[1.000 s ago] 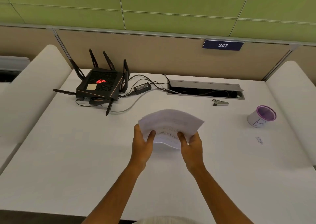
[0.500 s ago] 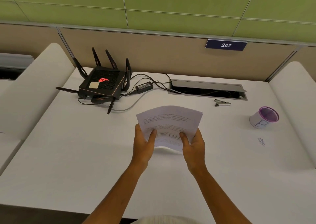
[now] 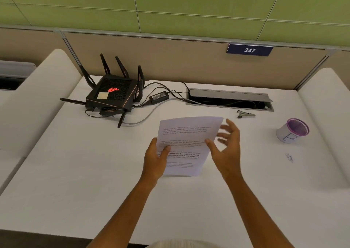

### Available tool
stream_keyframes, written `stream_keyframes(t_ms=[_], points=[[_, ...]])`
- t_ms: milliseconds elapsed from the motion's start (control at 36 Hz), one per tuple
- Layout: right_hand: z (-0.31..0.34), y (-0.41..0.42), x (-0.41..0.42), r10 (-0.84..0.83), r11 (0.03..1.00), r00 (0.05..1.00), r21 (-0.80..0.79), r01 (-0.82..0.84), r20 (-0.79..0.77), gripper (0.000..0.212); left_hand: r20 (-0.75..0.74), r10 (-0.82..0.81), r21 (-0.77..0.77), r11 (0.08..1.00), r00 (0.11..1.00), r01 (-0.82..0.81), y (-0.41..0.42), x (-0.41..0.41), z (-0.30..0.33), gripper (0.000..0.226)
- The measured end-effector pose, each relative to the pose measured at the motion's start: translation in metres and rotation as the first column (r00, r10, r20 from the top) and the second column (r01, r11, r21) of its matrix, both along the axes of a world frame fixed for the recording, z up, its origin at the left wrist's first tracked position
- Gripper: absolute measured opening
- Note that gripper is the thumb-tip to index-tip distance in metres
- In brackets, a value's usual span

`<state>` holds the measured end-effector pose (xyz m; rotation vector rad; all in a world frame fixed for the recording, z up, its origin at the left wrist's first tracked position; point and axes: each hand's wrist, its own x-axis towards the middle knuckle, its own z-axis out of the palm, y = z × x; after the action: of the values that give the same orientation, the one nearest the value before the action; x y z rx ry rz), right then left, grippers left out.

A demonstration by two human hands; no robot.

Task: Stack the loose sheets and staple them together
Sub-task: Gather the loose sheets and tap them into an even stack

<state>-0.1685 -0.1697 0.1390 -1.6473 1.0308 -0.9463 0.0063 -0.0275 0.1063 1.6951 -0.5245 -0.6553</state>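
A stack of white printed sheets (image 3: 186,141) stands nearly upright over the middle of the white desk (image 3: 94,181), its lower edge close to the surface. My left hand (image 3: 154,159) grips the stack's lower left corner, thumb on the front. Just off the stack's right edge, my right hand (image 3: 226,145) is open with fingers spread and blurred, holding nothing. A small grey stapler (image 3: 245,114) lies on the desk behind and to the right of that hand, in front of the cable slot.
A black router (image 3: 111,96) with several antennas, its power brick (image 3: 158,97) and cables occupy the back left. A metal cable slot (image 3: 229,100) with raised lid runs along the back. A purple-rimmed cup (image 3: 292,131) stands at right. Padded dividers flank both sides.
My right hand has let go of the sheets and moved off to the right with fingers spread. The stack has tipped up straighter, held by my left hand alone.
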Motion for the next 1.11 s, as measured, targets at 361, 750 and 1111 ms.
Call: stream_keyframes(t_ms=[361, 750, 1111], points=[[0.03, -0.023, 0.005, 0.231, 0.795, 0.862, -0.424, -0.434, -0.451, 0.01, 0.319, -0.361, 0.105, 0.932, 0.876, 0.346, -0.004, 0.017, 0.02, 0.01], [0.032, -0.027, -0.037, 0.23, 0.969, 0.967, 0.118, -0.217, -0.106, 0.024, -0.156, -0.026, 0.058, 0.998, 0.987, 0.035, 0.052, 0.061, 0.002, 0.022], [-0.058, 0.014, -0.039, 0.048, 0.924, 0.997, 0.382, -0.024, -0.053, 0.021, -0.219, 0.044, 0.096, 0.995, 0.975, -0.023, 0.037, 0.024, -0.031, 0.024]])
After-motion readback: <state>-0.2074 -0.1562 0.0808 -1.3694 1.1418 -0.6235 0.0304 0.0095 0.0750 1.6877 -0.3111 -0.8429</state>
